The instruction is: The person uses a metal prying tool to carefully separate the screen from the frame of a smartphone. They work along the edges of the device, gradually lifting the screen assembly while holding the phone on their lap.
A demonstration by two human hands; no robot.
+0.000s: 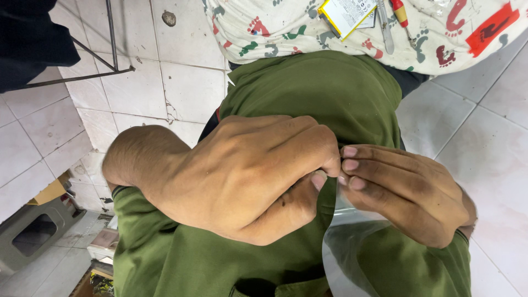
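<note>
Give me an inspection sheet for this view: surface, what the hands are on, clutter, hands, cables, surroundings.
Surface: patterned cloth with footprint shapes at the top edge; white tiled floor below.
Job's things: clear plastic sheet or bag, pinched at its top edge between both hands over the green-clad lap; what it holds cannot be told.
Clutter: yellow-edged flat pack, red-handled tool, a metal tool beside it and a red sticker, all on the cloth.
Hands: left hand and right hand, fingers meeting tip to tip on the plastic.
Cables: nothing seen.
Surroundings: dark metal frame upper left; grey box with an opening lower left.
</note>
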